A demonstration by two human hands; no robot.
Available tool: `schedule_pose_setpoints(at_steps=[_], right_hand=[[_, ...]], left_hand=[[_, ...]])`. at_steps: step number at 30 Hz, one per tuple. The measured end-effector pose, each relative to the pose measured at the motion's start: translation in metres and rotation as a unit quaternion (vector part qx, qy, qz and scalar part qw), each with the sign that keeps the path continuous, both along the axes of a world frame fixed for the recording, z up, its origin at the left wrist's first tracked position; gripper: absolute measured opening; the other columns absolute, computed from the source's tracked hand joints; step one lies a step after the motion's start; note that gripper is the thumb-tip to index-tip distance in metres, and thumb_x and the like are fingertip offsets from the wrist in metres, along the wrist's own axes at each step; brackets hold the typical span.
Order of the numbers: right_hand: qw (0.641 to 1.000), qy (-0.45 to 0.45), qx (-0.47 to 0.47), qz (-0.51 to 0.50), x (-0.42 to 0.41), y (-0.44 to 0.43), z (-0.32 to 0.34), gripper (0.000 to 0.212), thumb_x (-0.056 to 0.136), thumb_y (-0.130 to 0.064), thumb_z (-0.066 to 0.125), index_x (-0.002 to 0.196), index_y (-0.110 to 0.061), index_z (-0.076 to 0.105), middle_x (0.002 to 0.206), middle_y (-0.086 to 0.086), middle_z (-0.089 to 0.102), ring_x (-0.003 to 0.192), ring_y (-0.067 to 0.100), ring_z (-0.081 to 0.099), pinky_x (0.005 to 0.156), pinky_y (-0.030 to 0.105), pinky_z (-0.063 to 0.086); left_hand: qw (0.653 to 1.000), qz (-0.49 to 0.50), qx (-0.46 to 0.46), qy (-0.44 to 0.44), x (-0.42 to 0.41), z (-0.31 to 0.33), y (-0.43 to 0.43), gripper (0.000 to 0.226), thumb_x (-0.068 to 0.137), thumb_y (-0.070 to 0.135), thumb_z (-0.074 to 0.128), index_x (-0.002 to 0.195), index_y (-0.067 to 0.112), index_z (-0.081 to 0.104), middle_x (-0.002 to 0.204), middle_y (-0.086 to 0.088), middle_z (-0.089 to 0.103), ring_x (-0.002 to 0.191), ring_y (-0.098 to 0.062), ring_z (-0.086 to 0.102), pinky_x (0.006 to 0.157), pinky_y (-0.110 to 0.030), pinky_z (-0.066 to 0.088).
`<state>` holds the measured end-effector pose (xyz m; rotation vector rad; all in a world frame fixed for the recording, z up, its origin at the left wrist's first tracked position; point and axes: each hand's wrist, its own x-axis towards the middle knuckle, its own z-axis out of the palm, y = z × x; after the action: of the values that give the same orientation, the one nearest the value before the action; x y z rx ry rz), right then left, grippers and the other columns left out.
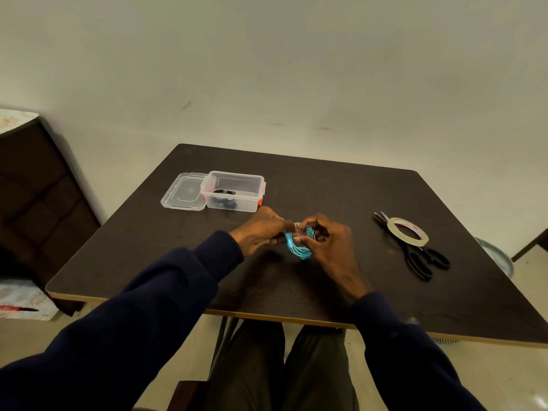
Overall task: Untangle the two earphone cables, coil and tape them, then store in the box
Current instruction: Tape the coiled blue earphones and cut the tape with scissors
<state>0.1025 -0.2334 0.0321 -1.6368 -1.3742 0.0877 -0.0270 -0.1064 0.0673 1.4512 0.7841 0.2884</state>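
Observation:
A coiled blue earphone cable (300,247) is held above the middle of the dark table (341,188). My left hand (261,229) pinches its left side and my right hand (329,241) grips its right side, fingers curled over the coil. A clear plastic box (234,203) stands open at the back left, with a black earphone cable (224,192) lying inside it. Part of the blue coil is hidden by my fingers.
The box's clear lid (184,191) lies flat against its left side. A roll of clear tape (407,229) rests on black scissors (415,253) at the right. A dark cabinet (38,203) stands left of the table. My legs show under the near edge.

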Motion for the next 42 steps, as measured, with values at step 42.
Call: schedule_pose_setpoints(at_steps=[42], right_hand=[[0.945,0.313,-0.088,0.024,-0.017,0.003,0.06,0.023,0.092,-0.025,0.068,0.1,-0.006,0.076,0.088,0.009,0.078,0.083,0.02,0.076,0.069,0.028,0.06]], left_hand=[[0.905,0.098,0.4,-0.105,-0.024,0.009,-0.009,0.012,0.083,0.022,0.08,0.089,0.011,0.08,0.083,0.0,0.077,0.071,-0.007,0.072,0.066,-0.023,0.061]])
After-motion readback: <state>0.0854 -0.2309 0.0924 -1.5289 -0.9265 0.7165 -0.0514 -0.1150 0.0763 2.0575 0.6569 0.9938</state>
